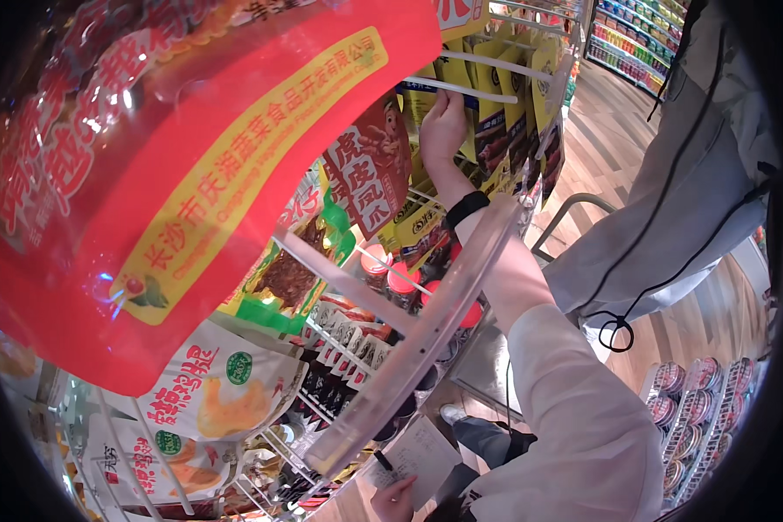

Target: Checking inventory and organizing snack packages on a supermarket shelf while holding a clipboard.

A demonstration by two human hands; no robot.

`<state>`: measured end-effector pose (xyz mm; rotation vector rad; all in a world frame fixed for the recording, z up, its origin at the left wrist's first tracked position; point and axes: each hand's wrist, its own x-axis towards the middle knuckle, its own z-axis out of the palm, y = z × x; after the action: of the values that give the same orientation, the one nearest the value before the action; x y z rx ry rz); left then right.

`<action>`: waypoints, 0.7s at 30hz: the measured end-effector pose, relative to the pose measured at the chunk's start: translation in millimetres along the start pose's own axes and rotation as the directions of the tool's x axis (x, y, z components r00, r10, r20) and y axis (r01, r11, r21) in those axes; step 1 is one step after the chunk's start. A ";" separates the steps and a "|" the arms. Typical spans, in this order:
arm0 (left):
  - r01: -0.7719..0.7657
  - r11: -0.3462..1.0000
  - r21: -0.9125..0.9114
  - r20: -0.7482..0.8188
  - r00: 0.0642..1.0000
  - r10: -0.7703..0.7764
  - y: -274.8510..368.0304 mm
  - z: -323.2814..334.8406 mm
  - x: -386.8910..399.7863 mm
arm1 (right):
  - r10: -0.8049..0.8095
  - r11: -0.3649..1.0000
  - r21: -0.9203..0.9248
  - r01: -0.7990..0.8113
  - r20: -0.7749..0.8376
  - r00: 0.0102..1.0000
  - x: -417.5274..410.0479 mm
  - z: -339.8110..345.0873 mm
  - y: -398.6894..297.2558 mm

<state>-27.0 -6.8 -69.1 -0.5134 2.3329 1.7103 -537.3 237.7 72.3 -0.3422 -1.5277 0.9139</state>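
Observation:
My right hand (442, 127), with a black band (468, 207) on the wrist, reaches up into a wire display rack. Its fingers are drawn together at the upper part of a yellow snack bag (419, 107), just below a white hook (463, 90); the exact grip is partly hidden. Left of that hand hangs a dark red snack bag (373, 173). Low in the picture my left hand (395, 501) holds a sheet of paper (421, 457) bearing handwriting. A small black object (383, 460), a pen or a clip, lies against the sheet.
Close to the camera hangs a large red snack bag (189, 189). The rack's clear plastic rim (424, 346) curves beneath my right forearm. White snack bags (228, 385) and red-lidded jars (402, 279) fill lower levels. A person in grey trousers (633, 241) stands at right, near racked tins (691, 411).

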 end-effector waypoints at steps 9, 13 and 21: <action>-0.018 0.998 0.055 0.029 0.999 0.017 3.9 5.2 6.9 | -0.056 0.998 0.025 0.055 0.028 0.998 10.8 -5.8 2.0; 0.009 1.000 0.010 0.034 0.999 -0.009 2.2 6.6 3.9 | -0.003 1.000 -0.009 0.003 0.024 1.000 10.3 -3.5 2.6; 0.062 0.998 0.007 0.003 0.998 -0.062 4.1 9.6 -0.3 | -0.014 0.998 0.069 0.013 0.022 1.000 1.9 0.7 3.8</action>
<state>-28.8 3.6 -68.3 -0.5744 2.2946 1.6743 -539.5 241.2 71.0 -0.2722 -1.5133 0.9604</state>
